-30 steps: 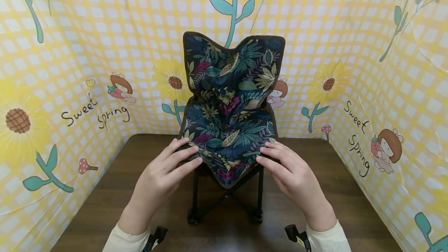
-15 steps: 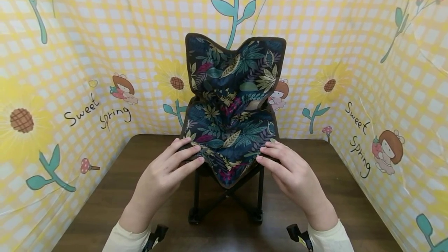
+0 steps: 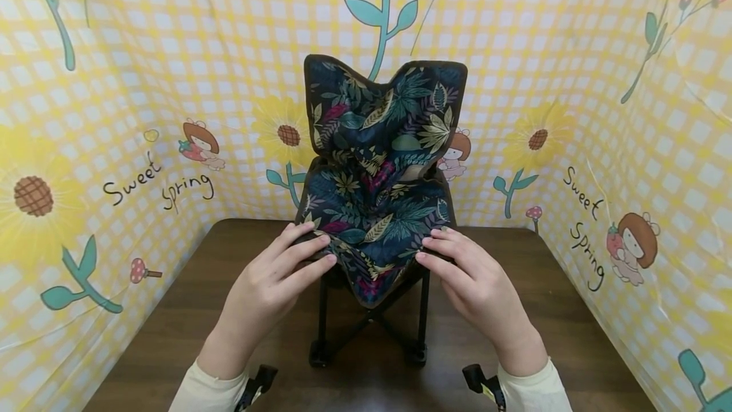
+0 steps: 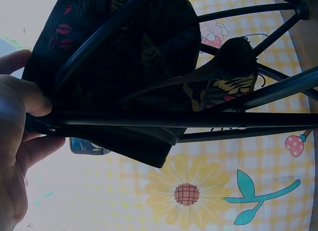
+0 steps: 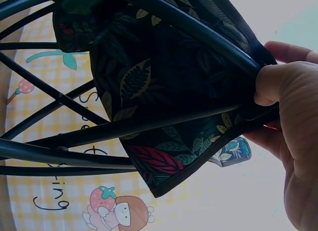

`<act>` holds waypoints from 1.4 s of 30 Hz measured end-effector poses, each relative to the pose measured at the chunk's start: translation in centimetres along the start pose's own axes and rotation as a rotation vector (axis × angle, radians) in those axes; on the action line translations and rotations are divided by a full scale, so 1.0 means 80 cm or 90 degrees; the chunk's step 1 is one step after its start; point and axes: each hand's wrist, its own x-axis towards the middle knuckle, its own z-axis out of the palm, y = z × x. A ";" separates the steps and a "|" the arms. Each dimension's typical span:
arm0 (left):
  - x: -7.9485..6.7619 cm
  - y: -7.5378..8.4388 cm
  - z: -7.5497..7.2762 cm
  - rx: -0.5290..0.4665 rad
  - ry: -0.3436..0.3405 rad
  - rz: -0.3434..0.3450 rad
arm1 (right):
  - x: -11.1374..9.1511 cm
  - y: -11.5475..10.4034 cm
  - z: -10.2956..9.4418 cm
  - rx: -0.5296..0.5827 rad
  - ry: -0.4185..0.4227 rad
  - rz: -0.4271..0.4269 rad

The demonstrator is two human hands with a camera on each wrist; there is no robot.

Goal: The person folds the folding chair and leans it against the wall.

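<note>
A small folding camping chair (image 3: 374, 208) with dark leaf-print fabric stands unfolded, its backrest upright at the far side. My left hand (image 3: 265, 285) grips the seat's front left corner, fingers over the fabric; in the left wrist view the thumb of the left hand (image 4: 15, 121) presses from below near the frame tubes. The right hand (image 3: 483, 285) grips the front right corner the same way. Seen from below in the right wrist view, the right hand (image 5: 298, 107) has its thumb against the corner where the dark tubes (image 5: 198, 35) meet. Crossed black legs (image 3: 370, 320) stand beneath the seat.
The chair stands on a dark brown wooden table (image 3: 189, 297). A yellow checked cloth (image 3: 240, 30) with flowers and cartoon figures surrounds the table at the back and both sides. Black straps with small devices (image 3: 263, 380) sit at both wrists.
Both hands keep their grip on the front corners. The hands have come very slightly closer together, and the front feet of the chair stand slightly nearer each other.
</note>
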 end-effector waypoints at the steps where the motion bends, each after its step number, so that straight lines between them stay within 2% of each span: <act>1: 0.001 0.000 0.000 0.000 0.001 0.001 | 0.000 0.000 0.000 0.000 0.000 0.000; 25: 0.010 0.001 0.003 -0.003 -0.016 0.014 | 0.006 -0.001 0.000 -0.026 -0.009 0.009; 36: 0.014 0.000 0.003 -0.005 -0.032 0.010 | 0.009 -0.002 -0.001 -0.016 -0.013 0.022; 42: 0.017 0.001 0.004 -0.004 -0.024 0.016 | 0.013 -0.002 -0.002 -0.011 -0.014 0.020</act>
